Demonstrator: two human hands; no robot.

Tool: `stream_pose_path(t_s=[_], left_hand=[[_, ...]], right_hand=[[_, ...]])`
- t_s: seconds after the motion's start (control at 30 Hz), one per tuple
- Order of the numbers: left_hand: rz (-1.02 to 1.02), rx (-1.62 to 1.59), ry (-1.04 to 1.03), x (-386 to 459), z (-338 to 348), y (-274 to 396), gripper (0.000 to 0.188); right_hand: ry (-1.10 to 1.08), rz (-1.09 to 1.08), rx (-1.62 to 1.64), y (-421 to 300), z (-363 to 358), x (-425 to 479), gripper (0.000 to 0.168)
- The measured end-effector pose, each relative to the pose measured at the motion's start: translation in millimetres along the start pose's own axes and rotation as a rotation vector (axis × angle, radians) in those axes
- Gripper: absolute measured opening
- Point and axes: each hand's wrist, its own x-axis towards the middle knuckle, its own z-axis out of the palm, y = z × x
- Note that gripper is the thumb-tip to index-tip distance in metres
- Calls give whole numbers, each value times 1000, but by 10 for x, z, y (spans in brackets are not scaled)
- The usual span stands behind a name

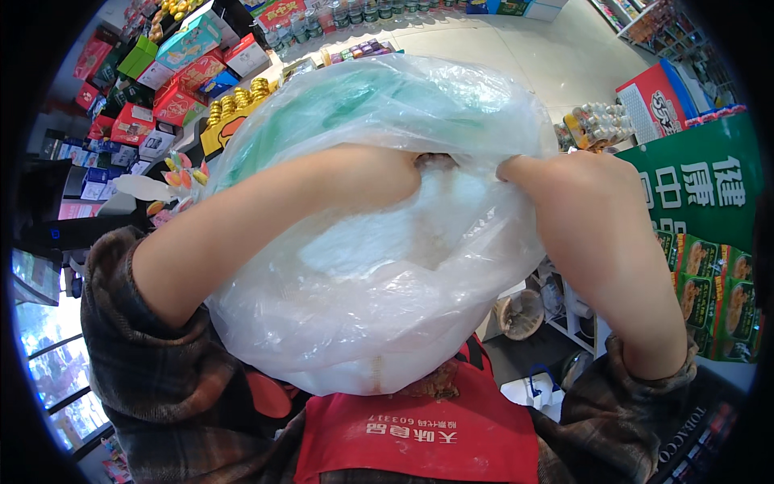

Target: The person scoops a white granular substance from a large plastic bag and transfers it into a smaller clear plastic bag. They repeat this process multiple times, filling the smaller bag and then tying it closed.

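Note:
A large translucent plastic bag [363,327] with a white content [363,242] inside fills the middle of the view, close above my red apron [417,448]. Green shows through its far side. My left hand [393,172] reaches in under the bag's far fold, and its fingers are mostly hidden there. At the bag's right side, my right hand [568,175] pinches the plastic near the opening between thumb and fingers. Both forearms are bare below rolled plaid sleeves.
Stacked gift boxes [181,91] stand at the upper left, beside gold-wrapped goods [239,103]. Water bottles [338,15] line the far floor. Green food packets [707,290] and a green sign [695,181] lie at the right. A round tub [519,314] sits below the bag's right side.

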Motion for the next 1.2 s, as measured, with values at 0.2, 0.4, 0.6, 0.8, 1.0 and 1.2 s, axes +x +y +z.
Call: stream_pose_path(t_s=[0.2,0.4,0.6,0.8,1.0,1.2], left_hand=[[265,148,-60,-98,-16,52,61],[260,404,-149,-171,83,156,56],[633,645,131,-48,168,-18,52],[768,854,377,150,332,-74,42],[854,837,358,210,300,-57,30],[721,766,320,38,259,-40,28]], right_hand=[[-9,-18,-60,58,83,-70,6],[-29,18,11,106,109,-85,5],[-53,-16,87,137,102,-76,2],[-102,-21,68,147,90,-77,4],[-94,-2,94,152,127,-65,4],[-95,-27,112,164,101,-79,2]])
